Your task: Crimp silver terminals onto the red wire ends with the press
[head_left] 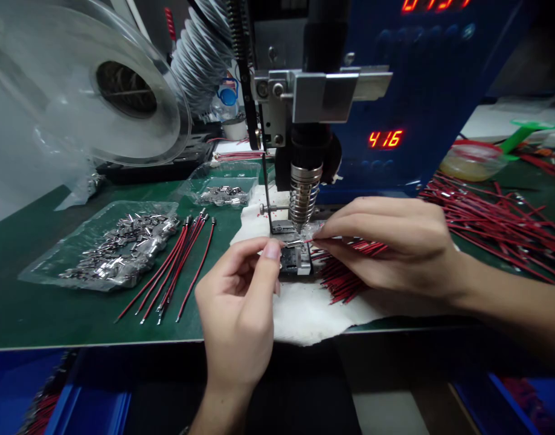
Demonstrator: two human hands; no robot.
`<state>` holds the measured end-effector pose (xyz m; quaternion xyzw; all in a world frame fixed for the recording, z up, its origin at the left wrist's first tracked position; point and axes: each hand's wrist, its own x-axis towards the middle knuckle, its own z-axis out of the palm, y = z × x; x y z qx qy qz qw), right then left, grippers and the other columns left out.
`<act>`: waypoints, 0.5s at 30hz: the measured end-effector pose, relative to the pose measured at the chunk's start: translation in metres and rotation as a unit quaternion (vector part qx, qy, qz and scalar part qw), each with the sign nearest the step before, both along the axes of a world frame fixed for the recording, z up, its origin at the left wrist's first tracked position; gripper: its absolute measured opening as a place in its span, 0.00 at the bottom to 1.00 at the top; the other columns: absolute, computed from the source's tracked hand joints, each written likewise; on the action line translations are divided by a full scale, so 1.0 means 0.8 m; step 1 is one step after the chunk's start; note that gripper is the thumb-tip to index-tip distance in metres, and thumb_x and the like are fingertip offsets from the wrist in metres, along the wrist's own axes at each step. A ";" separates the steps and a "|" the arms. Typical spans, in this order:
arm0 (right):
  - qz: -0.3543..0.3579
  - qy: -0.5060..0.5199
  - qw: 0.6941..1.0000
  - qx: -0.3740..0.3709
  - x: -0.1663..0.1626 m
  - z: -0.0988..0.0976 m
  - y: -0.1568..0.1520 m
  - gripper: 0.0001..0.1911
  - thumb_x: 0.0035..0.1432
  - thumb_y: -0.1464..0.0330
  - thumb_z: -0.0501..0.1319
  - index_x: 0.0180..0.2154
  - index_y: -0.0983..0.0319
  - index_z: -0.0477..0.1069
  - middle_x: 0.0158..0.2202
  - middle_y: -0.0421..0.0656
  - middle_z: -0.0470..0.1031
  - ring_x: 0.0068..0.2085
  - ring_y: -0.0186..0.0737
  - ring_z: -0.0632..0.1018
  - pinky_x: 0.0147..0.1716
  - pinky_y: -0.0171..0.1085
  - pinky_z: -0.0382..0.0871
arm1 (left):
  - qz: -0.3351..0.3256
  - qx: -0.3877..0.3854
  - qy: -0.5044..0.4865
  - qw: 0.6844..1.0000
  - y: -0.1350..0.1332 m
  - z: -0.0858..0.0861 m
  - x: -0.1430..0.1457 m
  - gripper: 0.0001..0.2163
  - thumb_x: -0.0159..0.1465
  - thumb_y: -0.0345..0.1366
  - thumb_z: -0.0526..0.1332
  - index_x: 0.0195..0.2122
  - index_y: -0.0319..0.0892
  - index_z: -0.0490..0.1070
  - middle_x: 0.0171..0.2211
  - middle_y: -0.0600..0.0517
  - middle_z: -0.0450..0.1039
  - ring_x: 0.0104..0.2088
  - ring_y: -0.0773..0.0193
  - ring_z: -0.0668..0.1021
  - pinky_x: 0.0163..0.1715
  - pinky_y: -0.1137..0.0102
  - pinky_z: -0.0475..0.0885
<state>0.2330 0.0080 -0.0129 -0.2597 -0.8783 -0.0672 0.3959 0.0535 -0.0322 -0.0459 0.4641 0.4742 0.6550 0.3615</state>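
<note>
My left hand point(243, 296) pinches a small silvery metal part point(294, 244) between thumb and forefinger, just under the tip of the soldering machine point(301, 199). From the right, my right hand point(390, 248) grips a thin red wire point(308, 241) between thumb and fingers. The wire's end meets the metal part over the small metal fixture point(303, 266); whether they are joined I cannot tell. Beneath my right hand lies a bundle of red and black wires point(343, 284) on white paper point(304, 314). Several wires with metal ends point(180, 266) rest left of my left hand.
A clear tray of small metal parts point(118, 248) sits at left, with a second clear tray point(223, 192) behind it. A loose pile of red wires point(494, 223) covers the right side. The blue machine housing point(395, 103) rises behind my hands. Overhead at left hangs a clear reel point(123, 90).
</note>
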 end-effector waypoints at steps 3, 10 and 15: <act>0.006 0.004 1.000 0.006 0.000 0.001 -0.001 0.06 0.58 0.77 0.61 0.36 0.61 0.75 0.32 0.42 0.79 0.32 0.35 0.78 0.31 0.33 0.73 | 0.000 0.006 -0.002 1.000 0.000 0.002 0.001 0.04 0.62 0.35 0.65 0.33 0.41 0.77 0.19 0.56 0.64 0.20 0.71 0.64 0.19 0.74 0.58; 0.005 0.000 1.000 -0.007 0.000 0.001 -0.001 0.06 0.59 0.75 0.62 0.36 0.60 0.75 0.32 0.42 0.79 0.31 0.34 0.78 0.31 0.33 0.74 | 0.017 0.001 -0.007 1.000 0.002 0.004 0.004 0.04 0.60 0.34 0.65 0.32 0.41 0.78 0.17 0.57 0.61 0.18 0.71 0.63 0.18 0.73 0.56; 0.016 -0.004 1.000 -0.011 0.001 0.000 0.002 0.06 0.57 0.76 0.63 0.36 0.62 0.75 0.32 0.42 0.79 0.31 0.34 0.78 0.31 0.33 0.73 | 0.005 -0.007 -0.004 1.000 0.001 0.000 0.001 0.04 0.62 0.36 0.65 0.34 0.42 0.77 0.18 0.57 0.63 0.19 0.72 0.64 0.18 0.75 0.57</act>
